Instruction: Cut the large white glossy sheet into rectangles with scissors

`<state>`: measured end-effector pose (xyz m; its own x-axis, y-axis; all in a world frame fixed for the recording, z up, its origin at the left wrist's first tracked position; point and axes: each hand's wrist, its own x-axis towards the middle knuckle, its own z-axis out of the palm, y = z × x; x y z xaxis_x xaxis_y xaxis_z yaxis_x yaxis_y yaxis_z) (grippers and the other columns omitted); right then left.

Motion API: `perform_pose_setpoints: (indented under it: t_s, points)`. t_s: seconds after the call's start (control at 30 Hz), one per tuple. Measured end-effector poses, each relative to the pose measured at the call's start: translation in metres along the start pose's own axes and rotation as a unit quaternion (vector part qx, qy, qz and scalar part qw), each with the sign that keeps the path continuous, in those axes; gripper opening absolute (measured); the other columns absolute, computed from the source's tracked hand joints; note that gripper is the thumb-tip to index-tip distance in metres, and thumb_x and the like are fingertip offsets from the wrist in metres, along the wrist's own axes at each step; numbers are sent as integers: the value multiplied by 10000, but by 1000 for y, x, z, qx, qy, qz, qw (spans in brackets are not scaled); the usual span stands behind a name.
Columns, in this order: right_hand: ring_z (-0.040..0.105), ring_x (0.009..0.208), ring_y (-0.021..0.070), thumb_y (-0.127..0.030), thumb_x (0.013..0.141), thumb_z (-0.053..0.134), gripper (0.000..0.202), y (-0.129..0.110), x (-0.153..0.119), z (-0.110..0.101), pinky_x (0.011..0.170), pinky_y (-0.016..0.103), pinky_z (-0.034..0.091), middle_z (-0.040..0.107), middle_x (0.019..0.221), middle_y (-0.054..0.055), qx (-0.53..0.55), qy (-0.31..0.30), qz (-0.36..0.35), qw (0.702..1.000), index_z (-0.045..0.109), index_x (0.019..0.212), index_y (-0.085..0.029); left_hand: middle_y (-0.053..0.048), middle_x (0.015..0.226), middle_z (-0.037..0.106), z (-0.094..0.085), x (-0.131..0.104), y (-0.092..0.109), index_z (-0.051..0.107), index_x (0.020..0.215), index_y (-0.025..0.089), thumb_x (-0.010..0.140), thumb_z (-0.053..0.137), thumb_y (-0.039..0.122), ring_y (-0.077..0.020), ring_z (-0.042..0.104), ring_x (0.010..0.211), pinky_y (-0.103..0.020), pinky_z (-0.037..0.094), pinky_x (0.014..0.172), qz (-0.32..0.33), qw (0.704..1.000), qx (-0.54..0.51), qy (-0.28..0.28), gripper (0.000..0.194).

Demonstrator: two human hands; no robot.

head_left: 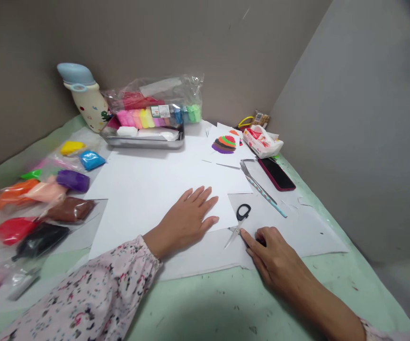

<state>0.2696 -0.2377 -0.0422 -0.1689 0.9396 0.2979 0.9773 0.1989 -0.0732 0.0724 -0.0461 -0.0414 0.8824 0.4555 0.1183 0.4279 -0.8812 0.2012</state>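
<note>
My left hand lies flat on a large sheet of white paper, its fingers a little apart. To its right is a pair of scissors with black handle loops, the blades spread and pointing toward me. My right hand has its fingers curled round one loop, which they mostly hide, with the index finger along the scissors near the pivot. The scissors rest on or just above a greyish sheet; I cannot tell which. Beyond them lie a fork and a pencil.
Bags of coloured clay crowd the left side. At the back stand a bottle and a metal tray beneath a clay pack. Striped paper cut-outs, a tissue pack and a phone lie back right.
</note>
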Motion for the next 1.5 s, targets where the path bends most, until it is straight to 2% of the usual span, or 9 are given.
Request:
perform_pose_setpoints:
  t_s: [0.17,0.47,0.7,0.83,1.07,1.33,1.5]
  points:
    - [480,829,251,-129,985,435,401,-2,-6,-2,650,389,508,514,937,150,-4,-5,-3,1000,563,1361,-69,-90,1652,268,2,-1,-1,382,1530,213,1032,280,542,-276,205,1521,-467,156,1218,1,1000,1,-3,606]
    - [487,831,262,-117,974,460,395,-6,4,3,652,396,507,528,927,153,-11,17,-6,1000,565,1353,-71,-94,1652,267,0,0,0,385,1528,206,1037,277,527,-275,201,1522,-470,157,1218,3,1000,3,-2,596]
    - [538,865,267,-253,976,521,312,-8,4,-3,721,422,523,566,959,138,65,-12,48,997,581,1241,-99,-88,1652,272,0,-1,1,387,1526,212,1037,286,521,-269,207,1521,-457,159,1217,1,1000,3,0,587]
    - [543,871,280,-305,971,528,450,-7,9,-4,731,446,527,570,958,137,72,-36,63,995,500,1358,-79,-83,1650,277,-1,-1,1,388,1522,217,1036,285,524,-266,211,1520,-456,160,1215,0,1000,5,1,584]
    - [538,845,269,-260,973,475,532,-9,10,-2,700,429,526,552,955,121,60,-45,55,996,398,1475,-100,-82,1650,280,0,-1,1,386,1523,216,1046,265,496,-265,213,1519,-457,157,1213,1,1000,2,1,566]
    - [539,878,272,-306,959,521,478,-8,14,-2,729,429,530,543,961,116,80,-24,98,992,472,1392,-109,-80,1650,282,0,0,1,386,1527,216,1055,243,449,-260,205,1521,-462,151,1215,1,1000,-3,-6,546]
    - [534,895,265,-324,946,561,554,-5,22,-4,767,437,535,525,993,115,104,-48,111,987,440,1454,-140,-67,1650,284,1,0,0,389,1523,232,1053,238,462,-252,207,1521,-449,147,1215,1,1000,-9,2,544]
